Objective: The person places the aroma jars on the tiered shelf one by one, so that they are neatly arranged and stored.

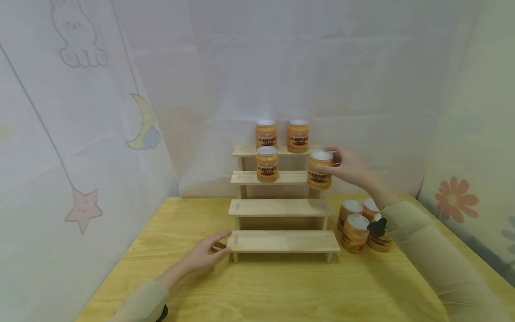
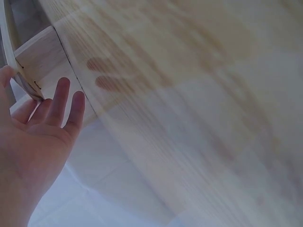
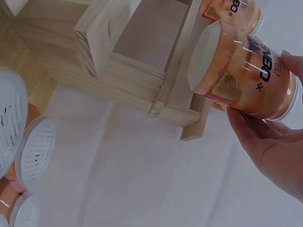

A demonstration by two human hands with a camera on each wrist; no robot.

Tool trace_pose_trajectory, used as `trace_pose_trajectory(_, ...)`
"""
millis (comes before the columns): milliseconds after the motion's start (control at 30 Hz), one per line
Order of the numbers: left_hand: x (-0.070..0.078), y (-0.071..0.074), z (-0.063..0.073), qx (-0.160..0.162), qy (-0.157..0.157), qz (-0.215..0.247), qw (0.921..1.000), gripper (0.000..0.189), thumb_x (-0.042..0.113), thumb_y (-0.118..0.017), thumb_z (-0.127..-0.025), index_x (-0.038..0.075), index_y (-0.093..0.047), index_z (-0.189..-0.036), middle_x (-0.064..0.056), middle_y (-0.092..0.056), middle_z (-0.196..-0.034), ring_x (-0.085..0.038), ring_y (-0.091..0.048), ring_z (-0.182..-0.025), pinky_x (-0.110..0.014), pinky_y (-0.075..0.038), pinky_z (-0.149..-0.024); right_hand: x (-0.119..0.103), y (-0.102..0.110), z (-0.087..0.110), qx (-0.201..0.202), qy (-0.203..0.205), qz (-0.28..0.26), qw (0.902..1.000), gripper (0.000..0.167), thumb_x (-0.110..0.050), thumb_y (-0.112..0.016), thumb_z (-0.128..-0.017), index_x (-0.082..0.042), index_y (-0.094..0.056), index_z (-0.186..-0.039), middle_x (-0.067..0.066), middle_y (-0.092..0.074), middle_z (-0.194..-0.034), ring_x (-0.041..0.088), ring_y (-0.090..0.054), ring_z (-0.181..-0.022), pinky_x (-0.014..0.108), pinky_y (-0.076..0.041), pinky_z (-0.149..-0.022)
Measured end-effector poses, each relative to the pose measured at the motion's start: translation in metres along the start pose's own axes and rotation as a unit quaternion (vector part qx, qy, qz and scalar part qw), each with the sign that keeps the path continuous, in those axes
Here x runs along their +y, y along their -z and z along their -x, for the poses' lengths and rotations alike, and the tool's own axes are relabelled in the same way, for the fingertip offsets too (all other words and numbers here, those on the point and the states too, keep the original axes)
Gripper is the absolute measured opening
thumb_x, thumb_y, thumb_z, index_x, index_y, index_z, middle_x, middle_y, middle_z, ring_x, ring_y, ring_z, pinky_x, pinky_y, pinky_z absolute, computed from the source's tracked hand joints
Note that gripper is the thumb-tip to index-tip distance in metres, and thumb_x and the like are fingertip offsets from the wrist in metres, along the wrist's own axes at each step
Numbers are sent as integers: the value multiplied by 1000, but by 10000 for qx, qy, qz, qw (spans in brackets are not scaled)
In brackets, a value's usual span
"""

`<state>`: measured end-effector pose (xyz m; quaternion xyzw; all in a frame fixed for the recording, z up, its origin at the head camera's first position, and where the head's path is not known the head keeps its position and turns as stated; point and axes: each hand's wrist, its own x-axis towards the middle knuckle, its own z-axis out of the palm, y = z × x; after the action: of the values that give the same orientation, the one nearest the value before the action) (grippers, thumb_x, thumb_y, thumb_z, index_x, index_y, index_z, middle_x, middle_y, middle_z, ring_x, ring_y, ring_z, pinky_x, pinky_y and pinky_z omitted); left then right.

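Observation:
A wooden stepped display stand [image 1: 281,241] with tiered shelves stands on the table. At the left end of its lowest shelf, my left hand [image 1: 207,252] pinches the board between thumb and fingertips; the other fingers [image 2: 78,106] are spread loosely. My right hand [image 1: 348,167] grips an orange can [image 1: 319,174] with a white lid from its right side. This can is upright, at the right end of the second shelf from the top. In the right wrist view, the thumb and fingers hold the can [image 3: 251,71] near its lid end.
Two matching cans [image 1: 266,134] [image 1: 297,136] stand on the top shelf, and one can [image 1: 267,165] on the left of the second. Several more cans [image 1: 355,235] are grouped on the table [image 1: 281,290] right of the stand, beneath my right forearm. A pale curtain [image 1: 322,80] hangs behind.

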<state>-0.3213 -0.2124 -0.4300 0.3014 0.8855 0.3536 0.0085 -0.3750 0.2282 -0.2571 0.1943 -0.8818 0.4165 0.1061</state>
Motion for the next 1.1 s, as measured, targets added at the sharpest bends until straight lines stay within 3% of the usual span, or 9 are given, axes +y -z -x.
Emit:
trace_pose_trajectory(333,-1,-5,1,-24,26,77,10000,59,34,-52,-97,4,-36,-144,-20,-39,-144,-35,-58,-110,-47,-51,-88,14,-17,-23,22,-190,-344,9992,76,-36,-68,-86,-4,-32,-145,20,-43,-138,38,-47,-122,49,-45,-97)
trace_pose_trajectory(600,-1,0,-2,27,-39,37,10000,58,34,-52,-97,5,-36,-144,-19,-40,-145,-34,-58,-110,-46,-52,-88,13,-29,-38,88,-283,-677,9973,75,-36,-65,-88,-10,-28,-147,16,-38,-142,37,-38,-130,51,-41,-102)
trace_pose_trajectory(867,-3,4,-8,12,102,-55,9999,59,37,-53,-96,9,-36,-145,-17,-40,-145,-33,-59,-110,-45,-53,-88,13,-37,-46,494,-67,-237,9985,81,-42,-69,-84,-10,-29,-147,16,-41,-134,32,-44,-115,49,-45,-91)
trace_pose_trajectory(1100,-6,2,-7,-9,18,-68,10000,59,36,-53,-96,7,-36,-144,-19,-40,-145,-33,-60,-109,-45,-53,-87,16,-41,-49,363,76,-415,9985,81,-40,-71,-82,-17,-30,-148,11,-42,-136,30,-49,-116,49,-47,-92)
